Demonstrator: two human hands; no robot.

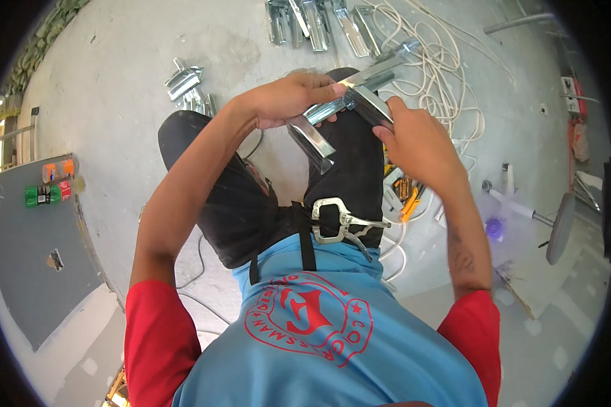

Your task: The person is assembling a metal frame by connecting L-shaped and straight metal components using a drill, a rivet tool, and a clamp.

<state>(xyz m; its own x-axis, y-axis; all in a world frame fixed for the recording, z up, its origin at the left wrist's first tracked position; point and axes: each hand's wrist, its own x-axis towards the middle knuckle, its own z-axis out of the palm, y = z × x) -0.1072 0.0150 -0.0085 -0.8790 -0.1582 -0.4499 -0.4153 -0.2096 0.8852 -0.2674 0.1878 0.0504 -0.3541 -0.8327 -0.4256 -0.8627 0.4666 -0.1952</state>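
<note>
Over my thighs I hold several short shiny metal channel pieces that meet at angles; whether they are joined I cannot tell. My left hand [295, 98] closes round the middle of a metal channel piece [328, 110], its thumb on top. One metal channel arm [311, 144] sticks out below it, towards me. My right hand [417, 139] grips the near end of another metal channel arm [370, 105] slanting down to the right. A longer channel end [387, 64] reaches to the upper right. Locking C-clamp pliers [343, 222] hang at my waist.
More metal channel pieces lie at the far side [312, 24] and far left [187, 85]. A tangled white cord [428, 64] covers the floor beyond my right hand. Beside my right thigh are yellow-handled tools [409, 202]. Plastic bottles [47, 195] rest on a grey board at left.
</note>
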